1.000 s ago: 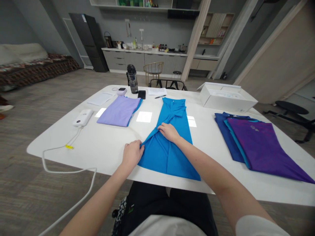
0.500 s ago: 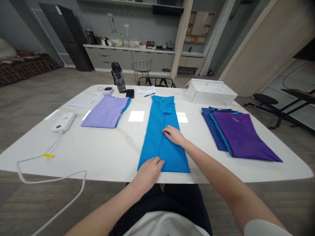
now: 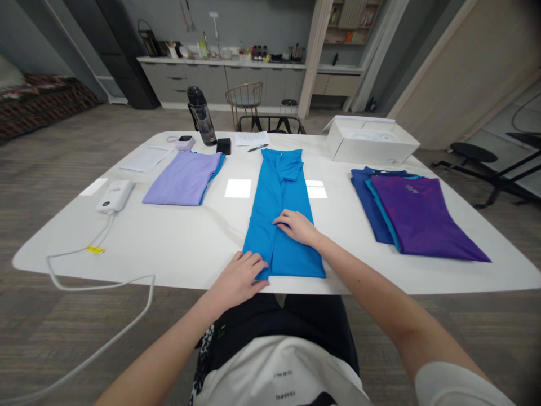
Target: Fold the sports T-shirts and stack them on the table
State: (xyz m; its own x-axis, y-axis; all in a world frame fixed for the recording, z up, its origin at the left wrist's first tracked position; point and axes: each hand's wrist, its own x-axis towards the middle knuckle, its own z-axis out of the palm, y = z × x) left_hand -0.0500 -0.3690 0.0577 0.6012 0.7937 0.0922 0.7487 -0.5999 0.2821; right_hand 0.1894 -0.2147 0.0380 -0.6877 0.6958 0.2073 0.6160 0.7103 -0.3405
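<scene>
Head view: white table (image 3: pixel 190 242) bears blue shirt (image 3: pixel 267 194), apparently fridge (image 3: pixel 124 65) beyond.

On the counter (image 3: pixel 177 242), a shirt (image 3: pixel 291 197) lies between a left pile of clothes (image 3: pixel 181 177) and a right pile of clothes (image 3: pixel 422 220). Behind the left pile stands a bottle (image 3: pixel 203 119); behind the right, a box (image 3: pixel 367 146). A pen (image 3: pixel 258 148) lies beyond the shirt.

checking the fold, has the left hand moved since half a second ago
Yes: against the white power bank, the left hand has shifted left, nearer to it, across the blue garment.
</scene>
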